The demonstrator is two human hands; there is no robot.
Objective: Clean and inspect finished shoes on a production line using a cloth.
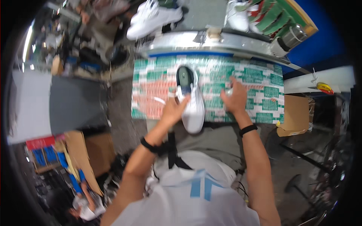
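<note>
A white sneaker (192,101) with a dark opening lies on a green, white and red printed table cover (260,86), toe toward me. My left hand (171,109) rests against the shoe's left side, fingers on its laces. My right hand (234,98) sits on the cover to the right of the shoe, closed around a small pale object I cannot make out. Both wrists wear black bands.
A metal ledge (211,39) runs behind the table, with more white sneakers (151,19) beyond it. A cardboard piece (296,116) lies at the right, a grey panel (71,101) at the left. Another person (86,207) sits at lower left.
</note>
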